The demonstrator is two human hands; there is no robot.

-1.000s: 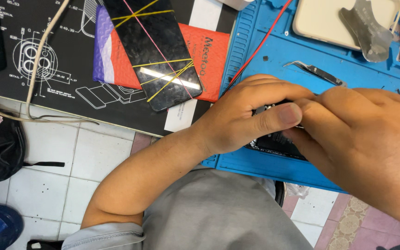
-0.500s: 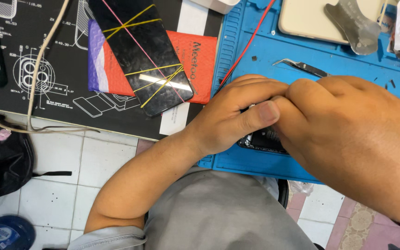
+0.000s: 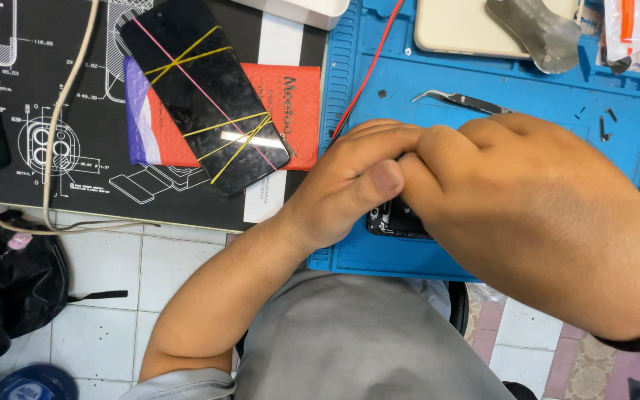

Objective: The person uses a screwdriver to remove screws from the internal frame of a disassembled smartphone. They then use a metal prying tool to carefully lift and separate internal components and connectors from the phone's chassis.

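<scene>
Both hands meet at the centre of the frame over a dark, flat, rectangular device (image 3: 394, 220), of which only a lower corner shows beneath the fingers. The device lies on the blue silicone work mat (image 3: 483, 81), near the mat's lower edge.

The left hand (image 3: 350, 181) enters from the lower left. Its fingers are curled over the device and its thumb presses against the right hand's index finger. The right hand (image 3: 535, 215) covers most of the device from the right, fingers bent downward onto it. Both hands are closed onto the device; whether either pinches a smaller part underneath cannot be told, since the contact area is hidden.

Compared with one second ago, the hands keep the same clasped arrangement on the same spot. The view has slid, so the mat and hands sit slightly lower and further right in the frame. The grip has not released, so the work on the device reads as continuing in place.

Surrounding items:
- Metal tweezers (image 3: 464, 102) lie on the mat just above the hands.
- A red wire (image 3: 368, 78) runs diagonally across the mat's left edge.
- A black phone bound with yellow rubber bands (image 3: 201, 104) rests on a red padded envelope (image 3: 290, 111), upper left.
- A thin metal pry tool (image 3: 538, 30) lies on a beige flat panel (image 3: 453, 30) at the top.
</scene>
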